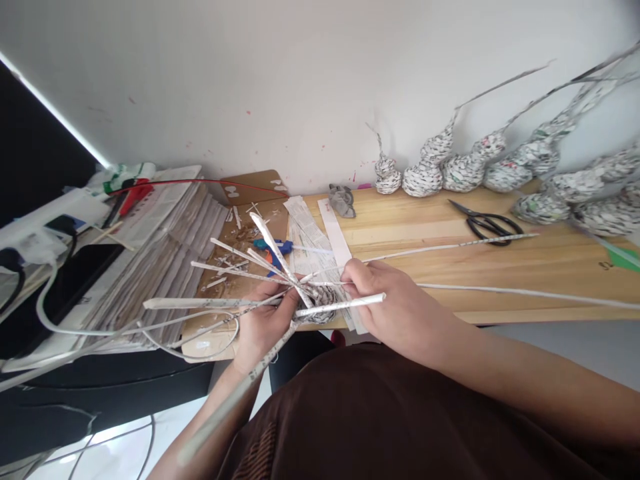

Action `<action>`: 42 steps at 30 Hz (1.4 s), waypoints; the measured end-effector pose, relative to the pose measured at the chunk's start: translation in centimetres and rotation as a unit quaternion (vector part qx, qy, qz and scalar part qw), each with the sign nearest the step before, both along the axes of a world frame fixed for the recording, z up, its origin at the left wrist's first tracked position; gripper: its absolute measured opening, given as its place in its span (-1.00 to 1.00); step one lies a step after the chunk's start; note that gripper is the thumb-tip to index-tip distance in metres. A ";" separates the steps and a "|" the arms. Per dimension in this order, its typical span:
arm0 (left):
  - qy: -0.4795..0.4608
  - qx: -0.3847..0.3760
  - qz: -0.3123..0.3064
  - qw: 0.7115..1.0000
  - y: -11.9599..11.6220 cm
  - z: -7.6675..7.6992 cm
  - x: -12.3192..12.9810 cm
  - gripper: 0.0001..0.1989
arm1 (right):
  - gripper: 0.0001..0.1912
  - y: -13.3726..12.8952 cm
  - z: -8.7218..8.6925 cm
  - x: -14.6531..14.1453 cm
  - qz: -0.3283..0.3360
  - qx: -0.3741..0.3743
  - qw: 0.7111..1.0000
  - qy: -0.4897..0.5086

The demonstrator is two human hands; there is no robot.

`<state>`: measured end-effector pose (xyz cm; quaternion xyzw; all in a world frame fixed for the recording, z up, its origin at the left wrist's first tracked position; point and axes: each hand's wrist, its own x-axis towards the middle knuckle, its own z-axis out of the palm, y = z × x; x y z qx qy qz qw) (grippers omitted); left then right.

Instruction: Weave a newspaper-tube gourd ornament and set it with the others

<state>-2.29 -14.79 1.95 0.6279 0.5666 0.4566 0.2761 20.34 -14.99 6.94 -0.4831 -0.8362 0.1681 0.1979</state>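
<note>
Low in front of me, by the table's near edge, is a small woven piece of rolled newspaper (324, 303) with several stiff paper tubes (273, 250) fanning out of it. My left hand (265, 320) is closed around its left side, thumb on top among the tubes. On the right, my right hand (383, 300) pinches a thin paper strand (345, 283) between thumb and fingers. Long strands run out past that hand to the right; one of them (500, 290) crosses the table's front edge. Part of the weave is hidden by the tubes and my fingers.
Woven gourd shapes (423, 170) stand along the wall at the back right. Black-handled scissors (487, 220) lie before them. Behind my hands are a blue glue gun (275, 248), newspaper strips (310, 230) and a grey crumpled cloth (342, 200). Stacked newspapers (185, 233) and cables (45, 300) fill the left.
</note>
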 end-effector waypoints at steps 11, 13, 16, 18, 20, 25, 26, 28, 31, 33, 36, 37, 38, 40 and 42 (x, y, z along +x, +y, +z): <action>0.027 0.003 0.008 1.000 -0.5 0.1 0.2 -0.79 | -0.85 -0.4 0.4 -0.2 -0.009 -0.017 1.000 -0.006; 0.032 0.006 0.009 0.999 -0.5 0.2 0.1 -0.80 | -0.85 -0.4 0.3 -0.3 -0.005 -0.013 1.000 -0.005; 0.038 0.000 0.010 0.999 -0.6 0.2 0.2 -0.80 | -0.84 -0.3 0.0 -0.2 -0.001 -0.019 1.000 0.001; 0.038 0.003 0.013 0.999 -0.6 0.1 0.3 -0.81 | -0.85 -0.2 -0.2 -0.1 0.000 -0.023 1.000 0.006; 0.036 0.004 0.016 0.999 -0.7 0.2 0.5 -0.82 | -0.87 -0.2 -0.4 0.1 -0.001 -0.018 1.000 0.010; -0.005 0.010 -0.017 1.000 -0.7 0.7 1.4 -0.82 | -0.79 -0.2 -0.3 0.0 0.001 -0.015 0.999 0.050; -0.009 0.013 -0.024 1.000 -0.7 0.8 1.5 -0.83 | -0.79 -0.1 -0.3 -0.2 0.004 -0.016 0.998 0.061; -0.014 0.012 -0.031 0.999 -0.6 0.9 1.8 -0.83 | -0.83 0.2 -0.4 -0.7 0.007 -0.015 0.997 0.080; -0.028 -0.005 -0.033 0.999 -0.6 0.7 2.2 -0.84 | -0.87 0.9 -1.2 -1.3 0.002 -0.005 0.994 0.109; -0.045 -0.020 -0.035 0.998 -0.6 0.3 2.3 -0.83 | -0.87 1.2 -1.7 -1.4 0.000 0.010 0.993 0.116; -0.060 -0.029 -0.041 0.997 -0.4 -0.2 2.3 -0.81 | -0.88 1.3 -2.1 -1.5 0.001 0.042 0.995 0.092; -0.060 -0.027 -0.042 0.997 -0.3 -0.3 2.2 -0.81 | -0.89 1.3 -2.1 -1.4 0.002 0.045 0.996 0.079; -0.057 -0.024 -0.042 0.997 -0.2 -0.3 2.1 -0.81 | -0.89 1.3 -2.1 -1.3 0.002 0.041 0.997 0.067; -0.046 -0.015 -0.037 0.998 -0.1 -0.4 2.0 -0.82 | -0.89 1.2 -2.1 -1.0 0.003 0.031 0.998 0.057; -0.043 -0.007 -0.029 0.999 0.0 -0.2 2.0 -0.83 | -0.88 1.2 -2.2 -0.7 0.002 0.029 0.998 0.054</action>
